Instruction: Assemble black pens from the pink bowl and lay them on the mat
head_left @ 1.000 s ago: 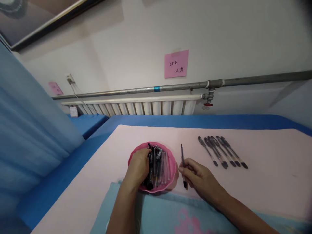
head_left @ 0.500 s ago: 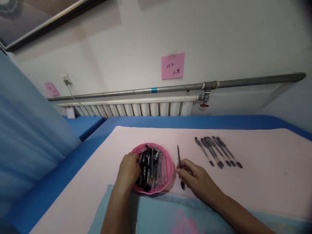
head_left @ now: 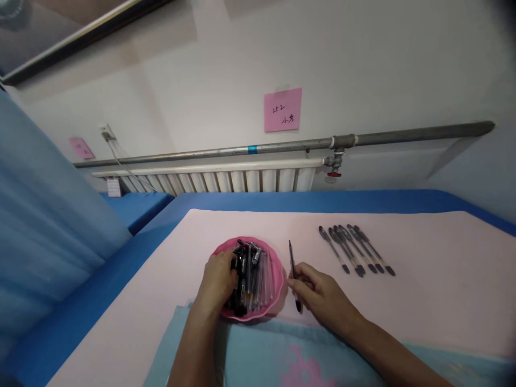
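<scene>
My right hand (head_left: 320, 290) pinches a slim pen (head_left: 293, 269) between thumb and fingers. The pen stands nearly upright in view, narrow tip at the top and black end at the bottom, and no cap shows on its tip. My left hand (head_left: 220, 274) reaches into a pink scalloped basket (head_left: 279, 293), its fingers curled among black pen caps (head_left: 242, 269) at the left side. What lies between those fingertips is hidden. Clear pen barrels (head_left: 266, 282) fill the basket's right side.
Several capped pens (head_left: 355, 250) lie side by side on the pink tabletop (head_left: 427, 269) to the right. A light blue cloth (head_left: 258, 349) covers the near edge. Behind the table are a white radiator (head_left: 253, 180) and a pipe (head_left: 193, 156); a blue curtain (head_left: 52, 215) hangs left.
My left hand has shifted slightly inward over the black pen caps. My right hand keeps its hold on the pen in nearly the same place. The whole view has drifted a little.
</scene>
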`<action>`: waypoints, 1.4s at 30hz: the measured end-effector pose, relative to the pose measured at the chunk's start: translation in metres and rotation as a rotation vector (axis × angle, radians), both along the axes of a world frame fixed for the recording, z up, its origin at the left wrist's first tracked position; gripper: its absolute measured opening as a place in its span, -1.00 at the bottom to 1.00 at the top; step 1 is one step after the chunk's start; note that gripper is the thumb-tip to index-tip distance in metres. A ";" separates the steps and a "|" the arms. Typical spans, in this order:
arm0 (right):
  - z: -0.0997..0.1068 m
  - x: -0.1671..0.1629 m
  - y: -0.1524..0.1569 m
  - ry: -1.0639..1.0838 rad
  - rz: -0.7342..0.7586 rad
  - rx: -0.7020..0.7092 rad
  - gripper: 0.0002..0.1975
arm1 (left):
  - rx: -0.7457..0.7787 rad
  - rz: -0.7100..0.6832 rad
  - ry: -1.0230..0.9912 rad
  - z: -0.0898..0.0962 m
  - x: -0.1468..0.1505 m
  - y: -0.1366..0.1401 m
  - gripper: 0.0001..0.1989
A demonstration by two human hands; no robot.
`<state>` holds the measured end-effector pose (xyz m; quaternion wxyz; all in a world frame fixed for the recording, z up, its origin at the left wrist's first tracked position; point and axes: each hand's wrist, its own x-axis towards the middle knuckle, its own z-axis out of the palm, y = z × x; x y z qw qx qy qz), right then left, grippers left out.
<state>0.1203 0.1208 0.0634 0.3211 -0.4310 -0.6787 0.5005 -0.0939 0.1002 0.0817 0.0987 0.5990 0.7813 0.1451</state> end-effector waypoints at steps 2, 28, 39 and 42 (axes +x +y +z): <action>0.001 -0.001 -0.001 0.009 -0.010 -0.004 -0.81 | -0.035 -0.027 0.049 0.000 -0.001 0.000 -0.67; 0.002 0.000 -0.001 -0.043 0.011 0.037 -0.83 | -0.143 0.104 0.250 0.002 0.015 0.003 -0.69; 0.002 -0.001 -0.001 -0.024 0.019 0.022 -0.82 | -0.082 0.197 0.105 0.005 0.011 0.001 -0.75; 0.002 -0.001 -0.001 -0.024 0.015 0.031 -0.82 | -0.039 0.242 0.021 0.007 -0.003 -0.004 -0.78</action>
